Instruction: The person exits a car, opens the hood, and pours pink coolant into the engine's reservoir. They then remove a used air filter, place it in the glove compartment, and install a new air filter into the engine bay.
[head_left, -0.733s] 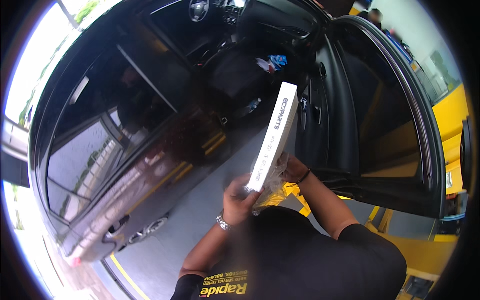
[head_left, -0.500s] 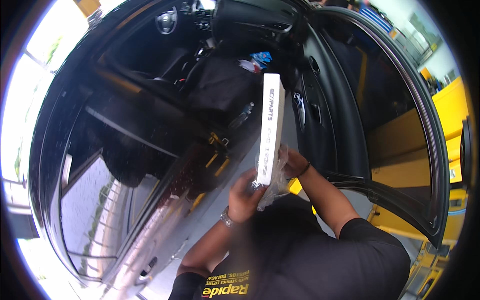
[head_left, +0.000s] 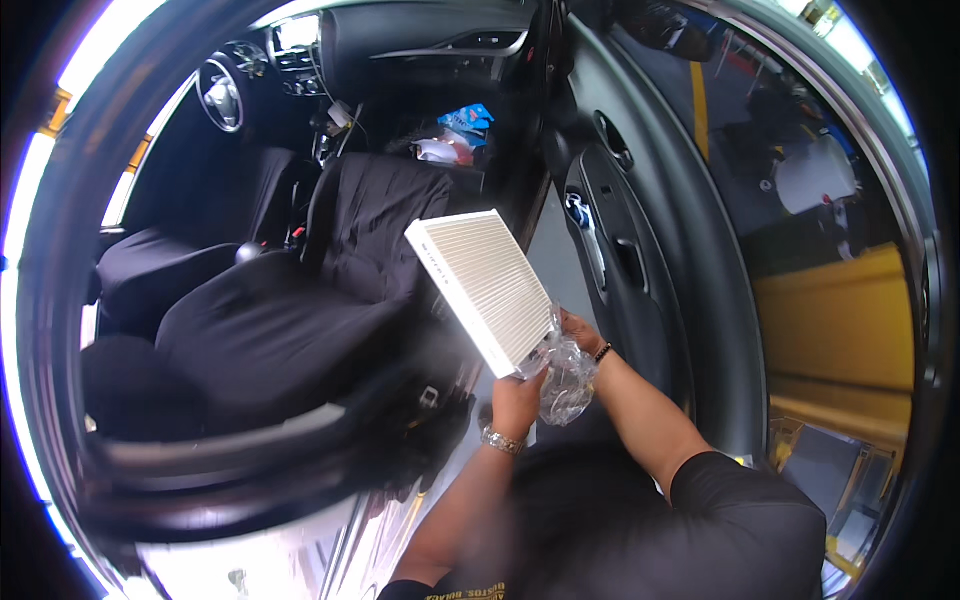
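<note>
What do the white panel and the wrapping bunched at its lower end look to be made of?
White panel: apparently pleated paper or fibre in a white frame, matte, with fine parallel ribs across its face. Wrapping: thin clear plastic film, glossy and crinkled, see-through, bunched between left hand and right hand.

You hold a white pleated cabin filter [head_left: 487,287] by its near end, tilted up over the black front seat [head_left: 300,330] of a car. Your left hand [head_left: 517,400] grips the lower corner from beneath; your right hand [head_left: 578,335] touches the same end together with crumpled clear plastic wrap [head_left: 565,385]. The open door panel [head_left: 640,250] stands just to your right.
</note>
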